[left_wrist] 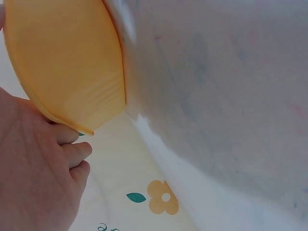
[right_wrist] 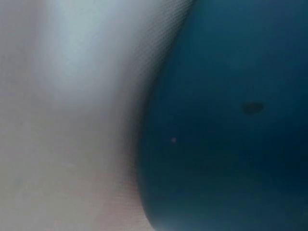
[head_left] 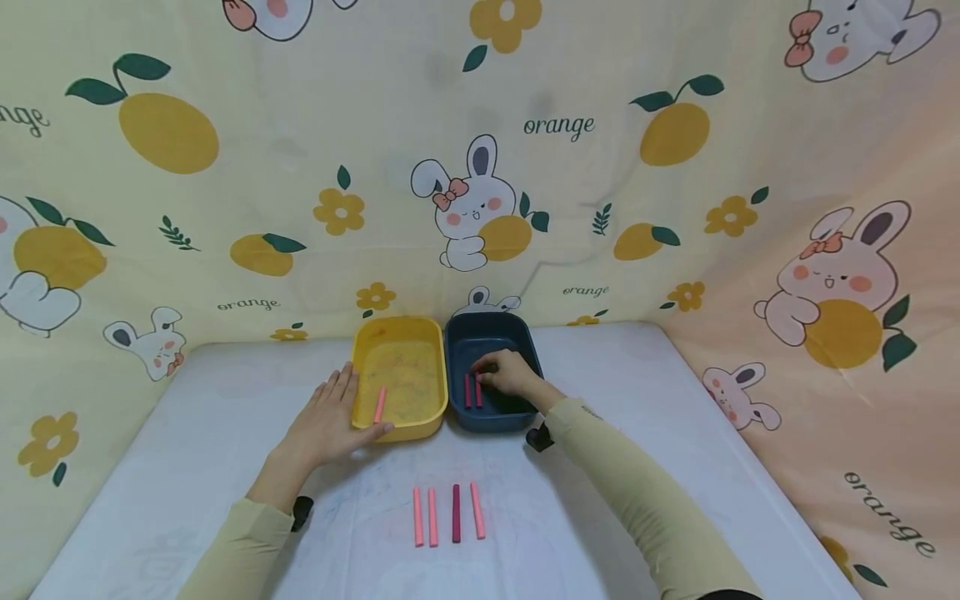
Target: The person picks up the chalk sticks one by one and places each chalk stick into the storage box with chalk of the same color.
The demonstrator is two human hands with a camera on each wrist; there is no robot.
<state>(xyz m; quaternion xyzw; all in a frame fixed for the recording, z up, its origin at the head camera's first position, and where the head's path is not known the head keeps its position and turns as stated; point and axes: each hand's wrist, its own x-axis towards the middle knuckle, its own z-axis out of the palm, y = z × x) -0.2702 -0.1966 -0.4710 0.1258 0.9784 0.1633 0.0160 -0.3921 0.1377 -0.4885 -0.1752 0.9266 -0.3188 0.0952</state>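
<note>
My left hand (head_left: 322, 425) lies along the near left side of the yellow bin (head_left: 408, 354), fingers straight and thumb on its front rim. A pink, chalk-like stick (head_left: 380, 405) lies inside that bin. Reaching into the dark blue bin (head_left: 491, 421), my right hand (head_left: 513, 375) pinches the top of a dark red, chalk-like stick (head_left: 479, 395) between thumb and fingers. Another dark red stick (head_left: 467, 390) lies just left of it. The blue bin's wall (right_wrist: 231, 163) fills much of the right wrist view, where the held stick is hidden.
On the white table (head_left: 615, 517), in front of the bins, a row of sticks lies: two pink ones on the left, a dark red stick (head_left: 456, 513), then a pink stick (head_left: 477, 510). A patterned cloth (head_left: 375, 150) hangs behind.
</note>
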